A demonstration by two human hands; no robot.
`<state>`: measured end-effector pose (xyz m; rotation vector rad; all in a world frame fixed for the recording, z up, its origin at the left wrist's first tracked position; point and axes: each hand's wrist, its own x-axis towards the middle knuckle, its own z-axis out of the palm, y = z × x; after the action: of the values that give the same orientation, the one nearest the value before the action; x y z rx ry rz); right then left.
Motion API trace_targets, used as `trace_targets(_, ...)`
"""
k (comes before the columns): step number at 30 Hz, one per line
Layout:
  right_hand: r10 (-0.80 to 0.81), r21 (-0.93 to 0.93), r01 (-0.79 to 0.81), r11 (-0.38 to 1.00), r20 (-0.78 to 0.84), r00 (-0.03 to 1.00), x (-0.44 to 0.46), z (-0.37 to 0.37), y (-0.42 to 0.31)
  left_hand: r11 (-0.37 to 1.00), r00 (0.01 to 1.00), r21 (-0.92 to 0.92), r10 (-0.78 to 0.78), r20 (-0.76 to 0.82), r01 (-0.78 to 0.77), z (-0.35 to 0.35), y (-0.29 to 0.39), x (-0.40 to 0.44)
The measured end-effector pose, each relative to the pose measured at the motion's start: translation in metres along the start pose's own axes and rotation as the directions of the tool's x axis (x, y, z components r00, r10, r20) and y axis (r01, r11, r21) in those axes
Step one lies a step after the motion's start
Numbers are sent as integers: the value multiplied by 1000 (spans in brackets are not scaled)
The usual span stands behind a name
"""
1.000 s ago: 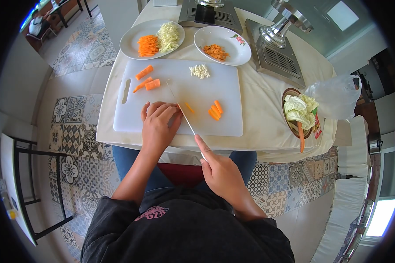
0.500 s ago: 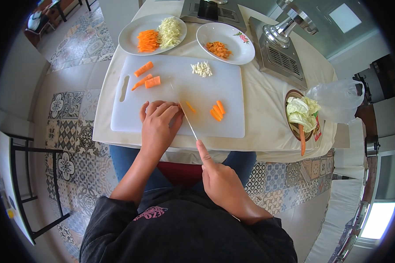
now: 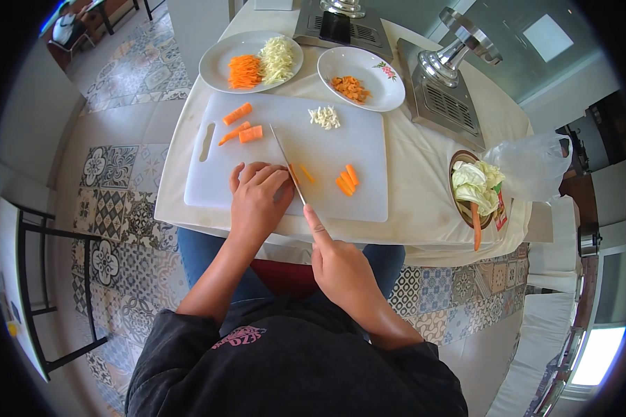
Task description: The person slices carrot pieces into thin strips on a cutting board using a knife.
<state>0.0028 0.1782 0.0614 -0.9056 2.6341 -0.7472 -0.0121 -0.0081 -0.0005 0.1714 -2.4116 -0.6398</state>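
Your right hand [image 3: 342, 267] is closed round the knife [image 3: 286, 161], tip toward eleven o'clock. Your left hand [image 3: 257, 198], fingers bunched, pins a carrot piece [image 3: 293, 172] near the centre of the cutting board [image 3: 355, 142].

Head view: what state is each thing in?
knife: gripped in right hand
left hand: fingers bent
carrot shreds: heaped
pale shreds: heaped
white pieces: chopped, piled
carrot chunks: lying loose
carrot sticks: cut, grouped
orange bits: heaped
pale leaves: bunched
plastic bag: crumpled
stoves: cannot tell if lit

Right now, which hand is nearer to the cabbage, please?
Right. The right hand, on the knife, is left of the cabbage; the left hand, on the board, is farther.
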Motion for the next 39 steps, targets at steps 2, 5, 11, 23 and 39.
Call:
trace_targets(2, -19, -20, 19, 1000, 2, 1000, -3, -4, 3, 1000, 1000, -6, 1, -11, -1, 1, -1, 0)
trace_targets(5, -38, -6, 38, 999, 22, 999, -9, -12, 10, 1000, 1000, -8, 3, -19, -3, -1, 2, 0)
trace_targets(11, -30, 85, 34, 996, -46, 998, -13, -8, 17, 999, 1000, -31, 10, -29, -11, 1, 0, 0)
trace_targets(23, -40, -17, 39, 999, -41, 998, -9, -17, 19, 999, 1000, -38, 17, -18, -17, 0, 0, 0)
trace_targets(39, -78, 66, 79, 995, -28, 997, -11, -5, 14, 1000, 999, -22, 9, -52, -10, 2, -1, -1)
